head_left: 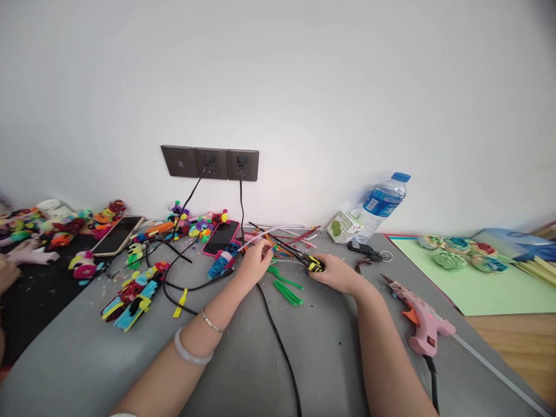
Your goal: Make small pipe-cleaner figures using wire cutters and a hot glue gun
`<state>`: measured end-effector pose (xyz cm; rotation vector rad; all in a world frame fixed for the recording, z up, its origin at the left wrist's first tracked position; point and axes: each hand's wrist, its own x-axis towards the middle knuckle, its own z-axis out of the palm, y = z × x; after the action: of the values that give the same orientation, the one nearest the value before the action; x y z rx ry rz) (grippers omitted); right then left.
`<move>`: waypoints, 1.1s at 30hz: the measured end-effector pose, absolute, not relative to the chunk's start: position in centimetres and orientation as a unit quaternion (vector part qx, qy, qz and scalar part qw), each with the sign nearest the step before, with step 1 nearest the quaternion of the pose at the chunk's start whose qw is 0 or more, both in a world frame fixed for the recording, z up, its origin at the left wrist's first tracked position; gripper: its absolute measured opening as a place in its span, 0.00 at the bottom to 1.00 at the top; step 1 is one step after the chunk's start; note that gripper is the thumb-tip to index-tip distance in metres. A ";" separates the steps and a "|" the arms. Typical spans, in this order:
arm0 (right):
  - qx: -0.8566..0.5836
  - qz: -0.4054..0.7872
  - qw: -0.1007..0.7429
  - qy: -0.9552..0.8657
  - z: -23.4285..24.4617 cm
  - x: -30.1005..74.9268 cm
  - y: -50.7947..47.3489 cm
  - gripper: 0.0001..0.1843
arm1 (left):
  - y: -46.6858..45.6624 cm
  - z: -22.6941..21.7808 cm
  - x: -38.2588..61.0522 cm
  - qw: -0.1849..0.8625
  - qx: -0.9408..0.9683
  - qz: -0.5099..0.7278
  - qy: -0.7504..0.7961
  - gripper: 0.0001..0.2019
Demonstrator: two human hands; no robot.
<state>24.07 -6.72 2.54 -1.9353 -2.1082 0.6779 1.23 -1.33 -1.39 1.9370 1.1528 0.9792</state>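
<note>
My left hand [256,263] is closed in a pinch, with a bit of green pipe cleaner [275,247] showing at its fingertips. My right hand [336,273] grips pliers [317,266] by their black and yellow handles. The jaws point left, towards my left fingertips; whether they touch the green piece I cannot tell. Below them, folded green pipe cleaners [287,293] lie on the grey table [324,359]. Behind my hands is a loose spread of pink, red and orange pipe cleaners [299,236]. A blue fuzzy figure [221,263] lies left of my left hand.
A pink glue gun [428,330] lies at right, near keys [364,248]. A tilted water bottle [382,202] and small box [341,227] lean at the wall. Black cables [278,336] cross the table. Phones [118,236] and colourful figures [134,298] lie left, beside another person's hand [6,275].
</note>
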 end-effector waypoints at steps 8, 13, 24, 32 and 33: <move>-0.651 0.233 0.104 -0.715 2.6 24.1 -6.7 0.11 | -0.3 -1.9 1.1 0.421 0.682 0.412 0.433 0.04; -0.649 0.230 0.112 -0.716 2.6 24.1 -6.7 0.12 | -0.1 -2.3 1.0 0.418 0.683 0.411 0.437 0.06; -0.655 0.237 0.092 -0.711 2.9 24.0 -6.7 0.13 | -0.3 -1.7 1.0 0.426 0.694 0.395 0.425 0.08; -0.655 0.230 0.092 -0.714 2.9 24.0 -6.7 0.13 | -0.2 -2.0 0.9 0.431 0.688 0.394 0.430 0.06; -0.655 0.230 0.092 -0.714 2.9 24.0 -6.7 0.13 | -0.2 -2.0 0.9 0.432 0.688 0.395 0.429 0.06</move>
<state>24.01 -6.66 2.87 -1.9448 -2.1208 0.6828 0.92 -0.21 -2.05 1.7148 1.0698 0.9852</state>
